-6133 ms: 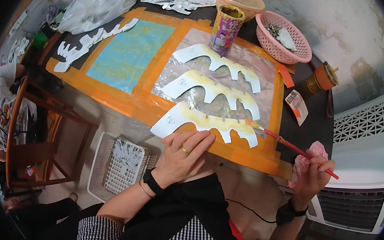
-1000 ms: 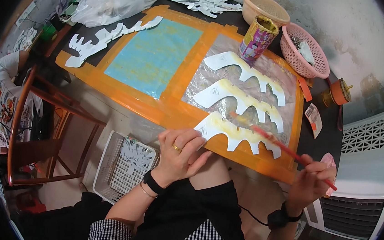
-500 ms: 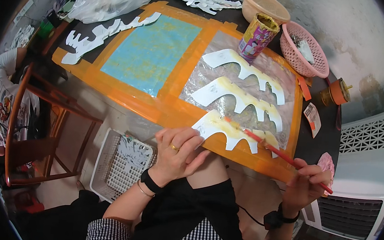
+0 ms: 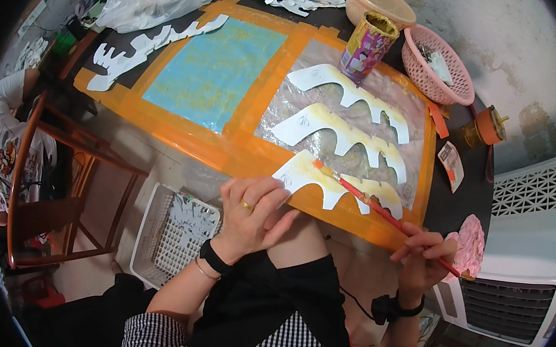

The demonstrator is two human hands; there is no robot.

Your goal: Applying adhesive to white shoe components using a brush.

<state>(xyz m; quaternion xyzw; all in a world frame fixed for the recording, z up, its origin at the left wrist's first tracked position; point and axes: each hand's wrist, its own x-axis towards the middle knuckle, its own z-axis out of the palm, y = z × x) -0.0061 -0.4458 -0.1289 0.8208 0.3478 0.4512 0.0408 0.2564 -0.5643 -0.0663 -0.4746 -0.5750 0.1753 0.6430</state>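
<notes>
With my right hand (image 4: 424, 258) I hold a red-handled paintbrush (image 4: 381, 209), my fingers closed around its handle. Its bristles touch the nearest white paper cutout (image 4: 301, 173), a scalloped strip with a yellowish coating along its upper edge. At the left end of that cutout, the curled fingers of my left hand (image 4: 251, 212) press its edge at the table's front, thumb held apart. Two similar cutouts, the middle one (image 4: 305, 124) and the far one (image 4: 319, 78), lie behind it in rows on a clear plastic sheet (image 4: 278, 97) bordered by orange tape.
A purple can (image 4: 368, 49) with a smeared yellow rim stands behind the cutouts. A pink basket (image 4: 443, 65), beige basket (image 4: 382, 4) and orange tape roll (image 4: 490, 128) sit farther back. More cutouts (image 4: 147, 44) lie at left. Below are a white crate (image 4: 143, 241) and wooden chair (image 4: 42, 225).
The brush tip has moved slightly left and up along the nearest cutout. My right hand has shifted left, uncovering more of the pink crumpled thing beside it. My left hand stays at the cutout's end.
</notes>
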